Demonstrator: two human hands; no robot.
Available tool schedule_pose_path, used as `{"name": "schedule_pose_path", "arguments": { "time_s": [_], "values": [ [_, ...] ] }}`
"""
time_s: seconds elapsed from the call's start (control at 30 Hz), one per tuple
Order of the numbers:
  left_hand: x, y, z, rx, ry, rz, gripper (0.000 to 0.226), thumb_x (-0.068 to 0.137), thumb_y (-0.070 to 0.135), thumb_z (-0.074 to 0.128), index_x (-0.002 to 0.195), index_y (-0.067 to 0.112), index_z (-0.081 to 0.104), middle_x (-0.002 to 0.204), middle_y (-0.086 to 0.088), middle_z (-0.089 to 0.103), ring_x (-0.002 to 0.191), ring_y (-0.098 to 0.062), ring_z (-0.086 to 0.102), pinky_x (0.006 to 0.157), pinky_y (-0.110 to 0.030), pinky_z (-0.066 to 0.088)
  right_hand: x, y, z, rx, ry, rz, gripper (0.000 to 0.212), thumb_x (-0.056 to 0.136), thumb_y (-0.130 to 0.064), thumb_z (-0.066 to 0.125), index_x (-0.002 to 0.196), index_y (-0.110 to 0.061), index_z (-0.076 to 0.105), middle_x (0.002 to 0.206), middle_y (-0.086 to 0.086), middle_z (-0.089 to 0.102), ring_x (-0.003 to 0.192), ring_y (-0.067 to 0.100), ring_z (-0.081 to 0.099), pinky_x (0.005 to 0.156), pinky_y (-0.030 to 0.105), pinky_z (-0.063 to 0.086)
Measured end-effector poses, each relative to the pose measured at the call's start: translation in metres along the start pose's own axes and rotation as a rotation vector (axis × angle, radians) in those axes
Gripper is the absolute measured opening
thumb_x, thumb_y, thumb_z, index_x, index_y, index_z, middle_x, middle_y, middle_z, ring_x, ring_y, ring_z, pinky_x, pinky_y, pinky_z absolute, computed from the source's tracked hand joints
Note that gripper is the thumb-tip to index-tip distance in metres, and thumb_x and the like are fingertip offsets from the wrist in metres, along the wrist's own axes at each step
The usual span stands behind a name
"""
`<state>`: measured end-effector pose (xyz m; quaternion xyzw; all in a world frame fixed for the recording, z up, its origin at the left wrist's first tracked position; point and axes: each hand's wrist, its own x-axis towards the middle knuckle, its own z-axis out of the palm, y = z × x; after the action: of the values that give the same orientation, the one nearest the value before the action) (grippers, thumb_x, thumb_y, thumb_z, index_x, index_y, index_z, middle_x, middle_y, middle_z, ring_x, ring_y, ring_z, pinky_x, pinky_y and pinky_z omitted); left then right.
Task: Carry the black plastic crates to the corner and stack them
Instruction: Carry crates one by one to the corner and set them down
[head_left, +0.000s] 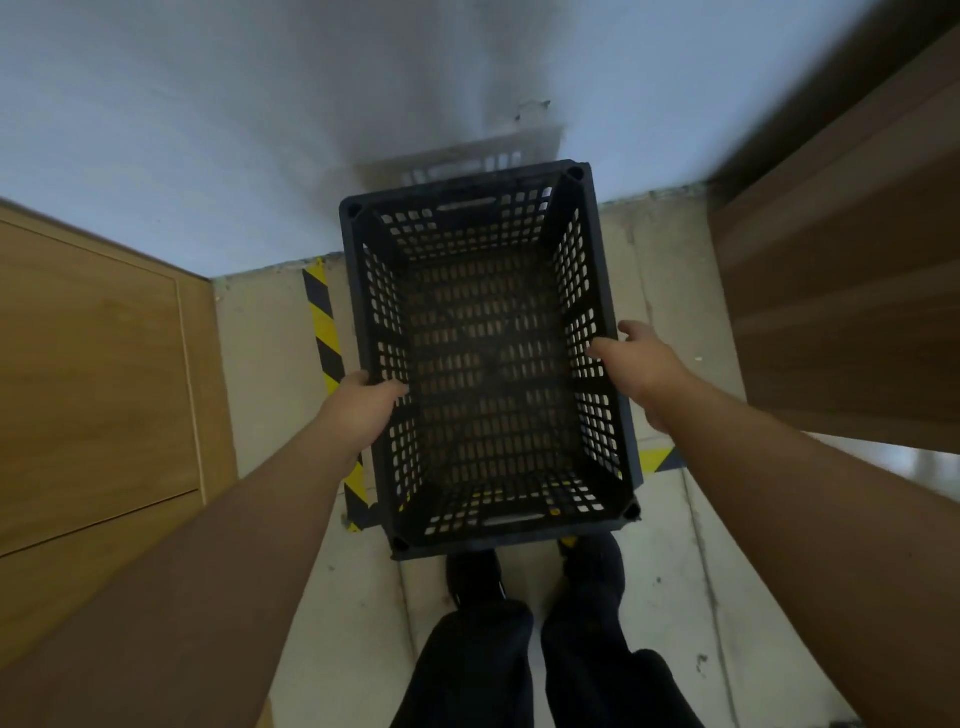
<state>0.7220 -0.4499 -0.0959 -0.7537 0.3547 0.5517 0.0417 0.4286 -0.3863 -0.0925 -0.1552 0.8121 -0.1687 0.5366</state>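
Note:
A black plastic crate (488, 358) with perforated walls and floor sits below me against the pale wall, seen from above and empty. My left hand (363, 408) grips the crate's left rim, thumb inside and fingers outside. My right hand (641, 364) hovers at the right rim with fingers spread and looks to be just off the plastic. Whether another crate lies under this one is hidden from this angle.
Wooden cabinet panels stand at the left (98, 374) and the right (841, 280), leaving a narrow gap. Yellow-black hazard tape (324, 332) runs along the tiled floor beside the crate. My dark shoes (475, 579) and trousers are right behind the crate.

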Motion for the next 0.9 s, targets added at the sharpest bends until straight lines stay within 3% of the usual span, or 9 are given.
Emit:
{"name": "schedule_pose_path", "arguments": {
  "time_s": [0.1, 0.2, 0.27, 0.4, 0.5, 0.6, 0.73, 0.9],
  "values": [
    [-0.041, 0.010, 0.008, 0.115, -0.008, 0.068, 0.058, 0.106, 0.026, 0.061, 0.159, 0.012, 0.044, 0.137, -0.005, 0.063, 0.116, -0.024, 0.058, 0.101, -0.035, 0.044, -0.029, -0.002, -0.010, -0.037, -0.011, -0.033, 0.066, 0.098, -0.026, 0.060, 0.157, -0.012, 0.034, 0.152, 0.017, 0.048, 0.125, 0.034, 0.055, 0.094, 0.038, 0.047],
    [-0.079, 0.017, 0.016, 0.201, -0.025, 0.128, 0.062, 0.105, 0.028, 0.063, 0.161, 0.014, 0.042, 0.156, -0.007, 0.056, 0.135, -0.029, 0.056, 0.110, -0.039, 0.044, -0.062, 0.004, -0.023, -0.049, -0.024, -0.066, 0.066, 0.098, -0.027, 0.059, 0.157, -0.012, 0.034, 0.154, 0.014, 0.046, 0.130, 0.033, 0.053, 0.087, 0.032, 0.041],
    [-0.104, 0.023, 0.021, 0.262, -0.021, 0.183, 0.064, 0.105, 0.030, 0.062, 0.163, 0.014, 0.040, 0.160, -0.007, 0.052, 0.141, -0.029, 0.053, 0.109, -0.037, 0.042, -0.085, 0.011, -0.032, -0.069, -0.016, -0.092, 0.065, 0.099, -0.029, 0.059, 0.157, -0.013, 0.035, 0.155, 0.013, 0.046, 0.132, 0.033, 0.051, 0.087, 0.031, 0.039],
    [-0.149, 0.032, 0.036, 0.399, -0.035, 0.314, 0.064, 0.103, 0.035, 0.062, 0.162, 0.018, 0.042, 0.158, -0.006, 0.054, 0.132, -0.024, 0.057, 0.102, -0.035, 0.045, -0.130, 0.031, -0.056, -0.109, 0.037, -0.131, 0.070, 0.096, -0.033, 0.058, 0.159, -0.014, 0.033, 0.158, 0.014, 0.042, 0.138, 0.034, 0.047, 0.103, 0.038, 0.043],
    [-0.180, 0.038, 0.052, 0.478, -0.058, 0.396, 0.067, 0.102, 0.041, 0.062, 0.162, 0.023, 0.041, 0.162, -0.004, 0.048, 0.142, -0.025, 0.052, 0.115, -0.041, 0.045, -0.160, 0.051, -0.074, -0.108, 0.109, -0.129, 0.068, 0.096, -0.033, 0.057, 0.158, -0.013, 0.035, 0.158, 0.015, 0.041, 0.140, 0.034, 0.044, 0.109, 0.041, 0.040],
    [-0.207, 0.042, 0.071, 0.551, -0.091, 0.477, 0.067, 0.101, 0.043, 0.063, 0.161, 0.026, 0.042, 0.161, -0.001, 0.048, 0.141, -0.023, 0.052, 0.119, -0.046, 0.045, -0.189, 0.075, -0.089, -0.048, 0.177, -0.100, 0.069, 0.096, -0.034, 0.058, 0.158, -0.014, 0.036, 0.158, 0.015, 0.041, 0.141, 0.034, 0.043, 0.111, 0.043, 0.040],
    [-0.245, 0.048, 0.096, 0.649, -0.146, 0.591, 0.061, 0.104, 0.040, 0.062, 0.160, 0.025, 0.043, 0.162, 0.001, 0.044, 0.144, -0.020, 0.049, 0.120, -0.038, 0.040, -0.224, 0.110, -0.106, 0.048, 0.252, -0.030, 0.068, 0.096, -0.035, 0.057, 0.158, -0.017, 0.034, 0.157, 0.013, 0.042, 0.138, 0.034, 0.046, 0.108, 0.043, 0.042],
    [-0.291, 0.042, 0.135, 0.786, -0.233, 0.696, 0.057, 0.106, 0.036, 0.060, 0.160, 0.024, 0.044, 0.161, 0.000, 0.043, 0.143, -0.017, 0.046, 0.110, -0.027, 0.034, -0.269, 0.160, -0.123, 0.200, 0.366, 0.026, 0.065, 0.097, -0.038, 0.058, 0.156, -0.018, 0.038, 0.156, 0.011, 0.045, 0.140, 0.032, 0.045, 0.109, 0.039, 0.039]
  ]
}}
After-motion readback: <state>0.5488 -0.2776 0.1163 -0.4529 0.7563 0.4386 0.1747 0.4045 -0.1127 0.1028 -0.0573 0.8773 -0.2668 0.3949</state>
